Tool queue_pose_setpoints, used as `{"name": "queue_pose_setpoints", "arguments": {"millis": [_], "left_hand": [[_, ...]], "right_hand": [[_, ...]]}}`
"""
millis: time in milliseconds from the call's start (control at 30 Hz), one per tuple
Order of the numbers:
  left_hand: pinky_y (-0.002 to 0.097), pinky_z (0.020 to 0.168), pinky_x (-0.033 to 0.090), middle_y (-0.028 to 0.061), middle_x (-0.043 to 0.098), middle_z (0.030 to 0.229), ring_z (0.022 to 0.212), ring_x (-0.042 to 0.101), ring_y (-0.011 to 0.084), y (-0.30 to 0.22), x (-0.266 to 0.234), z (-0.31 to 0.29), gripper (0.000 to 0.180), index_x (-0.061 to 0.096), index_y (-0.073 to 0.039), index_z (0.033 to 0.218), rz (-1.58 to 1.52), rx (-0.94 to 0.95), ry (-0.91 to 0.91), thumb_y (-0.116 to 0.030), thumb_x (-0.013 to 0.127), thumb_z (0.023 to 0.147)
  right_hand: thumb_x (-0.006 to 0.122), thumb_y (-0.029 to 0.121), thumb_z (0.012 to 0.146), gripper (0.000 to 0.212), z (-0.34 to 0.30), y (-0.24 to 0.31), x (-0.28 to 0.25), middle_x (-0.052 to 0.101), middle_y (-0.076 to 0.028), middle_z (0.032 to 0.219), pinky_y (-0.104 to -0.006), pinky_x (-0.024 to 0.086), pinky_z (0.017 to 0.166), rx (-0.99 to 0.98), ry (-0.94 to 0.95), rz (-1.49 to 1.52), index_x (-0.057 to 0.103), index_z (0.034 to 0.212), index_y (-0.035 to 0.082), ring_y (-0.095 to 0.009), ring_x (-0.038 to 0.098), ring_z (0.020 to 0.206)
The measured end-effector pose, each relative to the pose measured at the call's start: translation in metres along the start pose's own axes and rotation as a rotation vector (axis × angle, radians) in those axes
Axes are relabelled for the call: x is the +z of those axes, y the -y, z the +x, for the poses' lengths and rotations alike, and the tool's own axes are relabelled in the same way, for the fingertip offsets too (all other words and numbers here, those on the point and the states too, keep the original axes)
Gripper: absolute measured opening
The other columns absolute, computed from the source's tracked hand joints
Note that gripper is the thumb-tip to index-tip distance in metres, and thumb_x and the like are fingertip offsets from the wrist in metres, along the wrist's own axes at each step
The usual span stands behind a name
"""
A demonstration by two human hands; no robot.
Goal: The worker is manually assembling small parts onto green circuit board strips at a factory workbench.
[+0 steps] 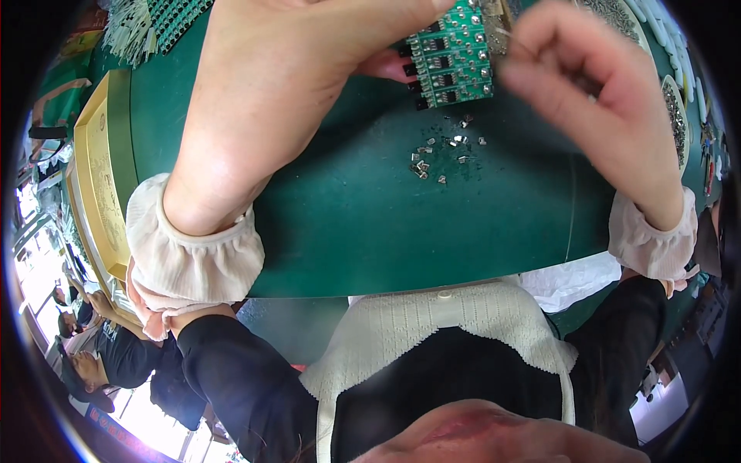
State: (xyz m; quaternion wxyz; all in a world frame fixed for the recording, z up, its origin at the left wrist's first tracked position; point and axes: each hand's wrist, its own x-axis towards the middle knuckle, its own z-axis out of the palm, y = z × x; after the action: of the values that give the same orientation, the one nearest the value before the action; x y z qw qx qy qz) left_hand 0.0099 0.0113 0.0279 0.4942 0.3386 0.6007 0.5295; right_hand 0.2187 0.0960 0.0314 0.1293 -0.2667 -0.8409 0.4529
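My left hand (266, 89) grips a green circuit board panel (457, 65) by its left side, above the table. Rows of small black chips and shiny solder points cover the panel, and black parts stick out along its left edge. Close to the panel's right edge is my right hand (594, 100), its fingers curled and pinched together, blurred by motion. Whatever sits between those fingertips is too small and smeared to name. Several small silver metal clips (459, 141) lie scattered on the green tabletop (409, 239) below the panel.
At the left stands a yellow box (102, 166). More green boards (176, 23) and a bundle of pale wires (130, 35) lie at the far left. Round containers of small metal parts (675, 119) line the right side, beside white tubes (681, 58). Other people sit farther left.
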Motion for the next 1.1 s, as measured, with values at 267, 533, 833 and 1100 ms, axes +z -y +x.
{"name": "queue_pose_setpoints", "arguments": {"millis": [267,533,833,1100], "left_hand": [[0.0187,0.062,0.053,0.0104,0.073,0.100,0.080,0.069,0.0084,0.000,-0.006,-0.001,0.031,0.050,-0.001,0.117,-0.136,-0.089,0.153,0.007,0.067,0.092],[0.0196,0.063,0.052,0.0077,0.072,0.099,0.079,0.067,0.0077,0.010,-0.014,0.007,0.030,0.050,-0.003,0.115,-0.201,-0.066,0.197,0.006,0.067,0.092],[0.0199,0.067,0.053,0.0051,0.070,0.096,0.078,0.067,0.0079,0.025,-0.011,0.003,0.023,0.053,-0.002,0.115,-0.176,-0.217,0.246,0.003,0.065,0.096],[0.0187,0.072,0.054,0.0044,0.071,0.099,0.083,0.067,0.0071,0.033,-0.014,0.007,0.019,0.060,0.001,0.113,-0.129,-0.156,0.341,0.001,0.067,0.096]], "right_hand": [[0.077,0.002,0.075,0.021,-0.005,-0.033,0.021,0.063,-0.011,0.081,-0.0371,0.049,0.062,-0.281,0.132,-0.334,0.064,0.092,-0.001,-0.025,0.064,0.070],[0.074,-0.002,0.081,0.015,-0.004,-0.020,0.002,0.069,-0.006,0.086,-0.0236,0.047,0.054,-0.109,0.189,-0.249,0.067,0.093,0.001,-0.011,0.067,0.073],[0.076,-0.001,0.086,0.013,0.015,0.025,0.003,0.065,-0.002,0.078,-0.0193,0.039,0.050,0.229,-0.048,-0.064,0.068,0.096,0.001,-0.004,0.057,0.062],[0.080,-0.003,0.082,0.014,0.013,0.026,0.006,0.072,-0.006,0.085,-0.0195,0.044,0.051,0.295,-0.097,-0.055,0.074,0.094,0.001,-0.006,0.062,0.065]]}}
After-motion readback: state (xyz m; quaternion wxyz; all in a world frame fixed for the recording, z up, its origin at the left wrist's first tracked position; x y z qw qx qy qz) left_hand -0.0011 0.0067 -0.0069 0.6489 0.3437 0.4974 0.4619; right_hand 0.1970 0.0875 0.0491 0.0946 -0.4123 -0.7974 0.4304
